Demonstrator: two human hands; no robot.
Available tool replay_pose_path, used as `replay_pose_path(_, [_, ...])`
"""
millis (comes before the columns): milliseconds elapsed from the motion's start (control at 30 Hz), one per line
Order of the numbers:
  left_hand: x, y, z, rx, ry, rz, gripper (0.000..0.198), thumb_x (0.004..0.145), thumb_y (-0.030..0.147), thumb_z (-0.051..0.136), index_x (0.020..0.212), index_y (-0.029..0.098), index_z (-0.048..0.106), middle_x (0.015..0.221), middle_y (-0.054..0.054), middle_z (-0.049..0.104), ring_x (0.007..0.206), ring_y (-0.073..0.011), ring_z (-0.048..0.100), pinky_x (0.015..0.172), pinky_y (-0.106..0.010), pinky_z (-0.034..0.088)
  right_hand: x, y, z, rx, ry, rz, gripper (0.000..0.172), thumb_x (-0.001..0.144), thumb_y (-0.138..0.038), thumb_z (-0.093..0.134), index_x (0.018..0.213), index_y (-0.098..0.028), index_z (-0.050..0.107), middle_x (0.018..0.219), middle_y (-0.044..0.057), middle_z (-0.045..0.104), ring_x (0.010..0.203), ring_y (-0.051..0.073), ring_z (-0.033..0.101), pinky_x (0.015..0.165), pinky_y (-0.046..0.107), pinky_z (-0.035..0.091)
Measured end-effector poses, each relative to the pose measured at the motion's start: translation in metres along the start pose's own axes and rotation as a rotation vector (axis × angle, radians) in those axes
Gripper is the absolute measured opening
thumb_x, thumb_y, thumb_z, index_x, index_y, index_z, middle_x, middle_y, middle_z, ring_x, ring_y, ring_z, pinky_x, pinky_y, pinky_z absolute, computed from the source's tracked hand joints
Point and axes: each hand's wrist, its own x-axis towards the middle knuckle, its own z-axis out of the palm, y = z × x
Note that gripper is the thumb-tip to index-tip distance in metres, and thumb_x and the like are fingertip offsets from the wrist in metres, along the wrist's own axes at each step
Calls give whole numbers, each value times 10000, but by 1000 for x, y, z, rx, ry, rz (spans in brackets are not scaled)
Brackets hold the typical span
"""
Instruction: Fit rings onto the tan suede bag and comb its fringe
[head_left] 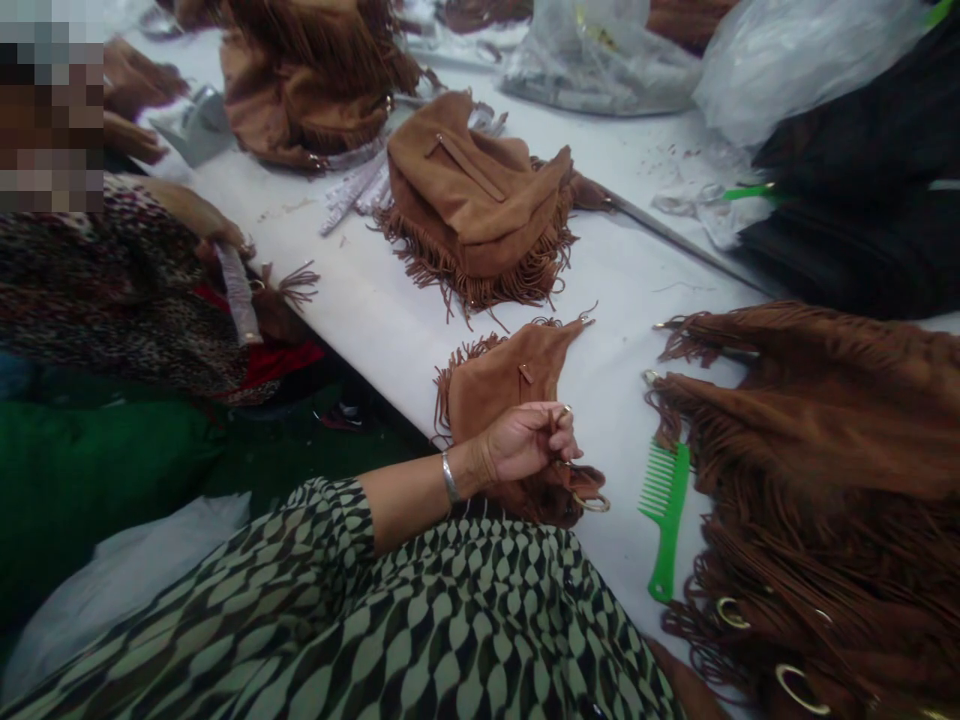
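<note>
My left hand (531,440), with a silver bangle at the wrist, is closed with its fingers curled, over a brown suede fringed bag (499,385) at the table edge. A small gold-coloured glint shows at the fingertips; whether it is a held piece or a ring I cannot tell. Just below the hand are the bag's darker brown part and a gold metal ring (591,503). The bag's zip slit shows above the hand. My right hand is out of view. To the right lies a green comb (669,530), its teeth touching brown fringe.
Another fringed bag (465,190) lies farther up the white table (360,290). A pile of brown fringed bags (840,430) fills the right side. Plastic bags (600,60) and black material (862,200) sit at the back. At left, a co-worker's hand (225,235) holds a wrapped strap.
</note>
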Motion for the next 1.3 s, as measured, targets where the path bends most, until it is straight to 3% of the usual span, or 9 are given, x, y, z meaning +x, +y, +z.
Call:
replay_pose_path(133, [-2, -9, 2, 133, 59, 101, 168, 785, 285, 570, 729, 151, 485, 538, 23, 480, 566, -118, 534, 642, -248, 427, 5, -56, -2, -15, 253, -80, 151, 651, -407, 548, 607, -295, 639, 611, 33, 640, 589, 266, 600, 610, 407, 479])
replay_pose_path(267, [-8, -18, 13, 437, 224, 226, 312, 837, 450, 525, 758, 152, 476, 587, 17, 528, 544, -92, 498, 572, -210, 415, 15, -143, -10, 171, 547, -343, 246, 749, -441, 571, 741, -222, 684, 742, 47, 668, 738, 228, 610, 713, 356, 477])
replay_pose_path(367, [-13, -23, 22, 693, 311, 330, 354, 869, 495, 468, 780, 153, 477, 613, 30, 519, 547, -72, 479, 565, -187, 408, 20, -193, -11, 348, 586, -405, 269, 800, -415, 576, 882, -194, 705, 847, 55, 678, 804, 205, 606, 775, 353, 469])
replay_pose_path(467, [-17, -26, 27, 842, 324, 400, 337, 894, 476, 431, 798, 157, 480, 630, 34, 510, 556, -70, 479, 560, -184, 408, 22, -219, -5, 425, 527, -458, 273, 792, -410, 620, 939, -198, 710, 882, 51, 672, 808, 187, 607, 789, 344, 473])
replay_pose_path(600, [-19, -26, 30, 981, 309, 438, 340, 905, 452, 420, 764, 153, 495, 663, 19, 521, 597, -76, 492, 584, -185, 419, 26, -227, 6, 464, 561, -485, 235, 771, -406, 655, 847, -191, 713, 802, 34, 652, 721, 168, 603, 730, 327, 491])
replay_pose_path(700, [-20, -26, 30, 943, 271, 388, 337, 904, 445, 419, 762, 149, 494, 643, 17, 534, 554, -79, 498, 536, -184, 413, 28, -226, 11, 468, 605, -482, 213, 784, -390, 645, 798, -185, 704, 757, 24, 641, 689, 161, 598, 709, 319, 493])
replay_pose_path(833, [-20, -28, 30, 929, 325, 395, 323, 911, 421, 410, 766, 148, 505, 657, 13, 541, 568, -85, 507, 549, -190, 415, 27, -226, 15, 474, 593, -483, 212, 810, -369, 616, 844, -178, 700, 773, 23, 640, 682, 150, 594, 692, 304, 489])
replay_pose_path(1100, [-25, -31, 28, 1392, 468, 570, 274, 911, 342, 423, 771, 187, 601, 728, -30, 615, 721, -152, 526, 741, -269, 396, 25, -229, 22, 412, 677, -500, 207, 832, -348, 568, 821, -171, 675, 766, 27, 629, 689, 143, 576, 698, 294, 476])
replay_pose_path(1300, [-21, -28, 22, 1508, 422, 609, 278, 896, 343, 441, 751, 195, 627, 731, -63, 628, 728, -181, 531, 810, -314, 369, 28, -228, 18, 260, 693, -487, 199, 836, -347, 546, 733, -186, 600, 721, 18, 603, 670, 148, 550, 674, 290, 447])
